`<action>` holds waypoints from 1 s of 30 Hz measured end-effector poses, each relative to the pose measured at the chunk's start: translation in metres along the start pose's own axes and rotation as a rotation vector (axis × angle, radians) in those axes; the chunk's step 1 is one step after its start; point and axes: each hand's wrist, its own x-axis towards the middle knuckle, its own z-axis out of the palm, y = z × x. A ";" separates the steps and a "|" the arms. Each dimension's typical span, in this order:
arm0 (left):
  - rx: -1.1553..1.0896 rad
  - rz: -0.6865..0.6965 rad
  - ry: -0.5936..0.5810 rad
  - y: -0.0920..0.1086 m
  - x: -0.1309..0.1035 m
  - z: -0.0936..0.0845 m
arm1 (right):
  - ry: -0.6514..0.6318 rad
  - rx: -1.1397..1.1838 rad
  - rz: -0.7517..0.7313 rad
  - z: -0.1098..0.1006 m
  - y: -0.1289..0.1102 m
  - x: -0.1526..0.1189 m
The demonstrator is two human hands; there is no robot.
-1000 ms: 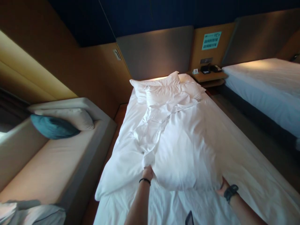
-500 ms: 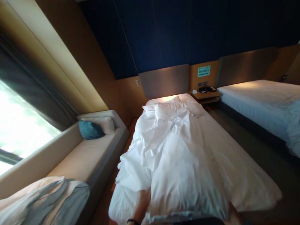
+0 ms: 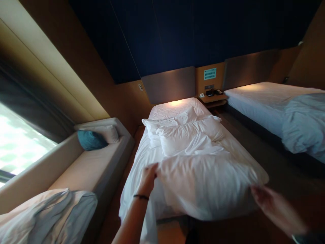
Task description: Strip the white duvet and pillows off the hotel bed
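Both hands at the foot of a bed, working a white duvet.

The left hand (image 3: 148, 176) pinches the duvet (image 3: 203, 183) at its left corner near the foot edge of the bed (image 3: 175, 105); the right hand (image 3: 265, 200), blurred, is at the duvet's right corner, its grip impossible to tell. Two pillows (image 3: 185, 134) lie across the middle of the bed beyond the duvet.

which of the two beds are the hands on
The middle bed, next to the sofa. The left hand and right hand are at its white duvet. The bed on the right is untouched.
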 end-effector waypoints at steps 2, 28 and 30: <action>0.021 0.184 0.066 0.033 0.044 0.008 | 0.074 0.073 -0.122 0.024 -0.024 0.027; 1.064 0.226 -0.455 0.007 0.634 0.216 | -0.376 -1.743 0.201 0.262 0.162 0.395; 1.082 0.285 -0.480 0.030 0.594 0.218 | -0.358 -1.713 0.165 0.257 0.163 0.393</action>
